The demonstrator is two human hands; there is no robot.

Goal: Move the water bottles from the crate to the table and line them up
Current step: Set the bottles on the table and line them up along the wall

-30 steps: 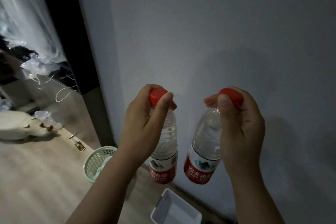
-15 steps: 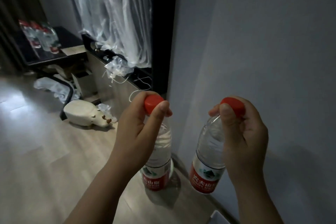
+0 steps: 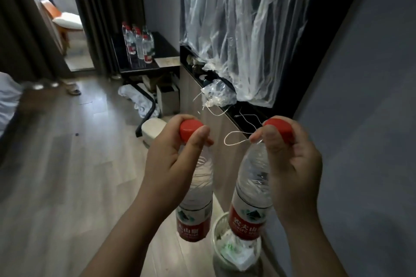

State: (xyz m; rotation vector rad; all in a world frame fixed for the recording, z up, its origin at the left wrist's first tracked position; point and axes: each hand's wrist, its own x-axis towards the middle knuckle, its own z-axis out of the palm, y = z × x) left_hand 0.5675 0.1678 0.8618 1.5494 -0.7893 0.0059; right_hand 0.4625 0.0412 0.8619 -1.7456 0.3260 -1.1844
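Two bottles (image 3: 195, 189) (image 3: 251, 189) hang upright, caps (image 3: 190, 129) up.

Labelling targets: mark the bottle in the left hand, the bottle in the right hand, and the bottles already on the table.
left-hand bottle (image 3: 195, 195): head view, clear body above the label.
right-hand bottle (image 3: 247, 216): head view, upper edge of its label.
bottles on the table (image 3: 139, 44): head view, middle of the far cluster.

Two clear water bottles are hanging upright in the air side by side, each with a red cap and a red-and-white label: the left bottle (image 3: 195, 198) and the right bottle (image 3: 251, 193). More red-capped bottles (image 3: 139, 44) are standing clustered on the dark desk (image 3: 164, 51) far behind
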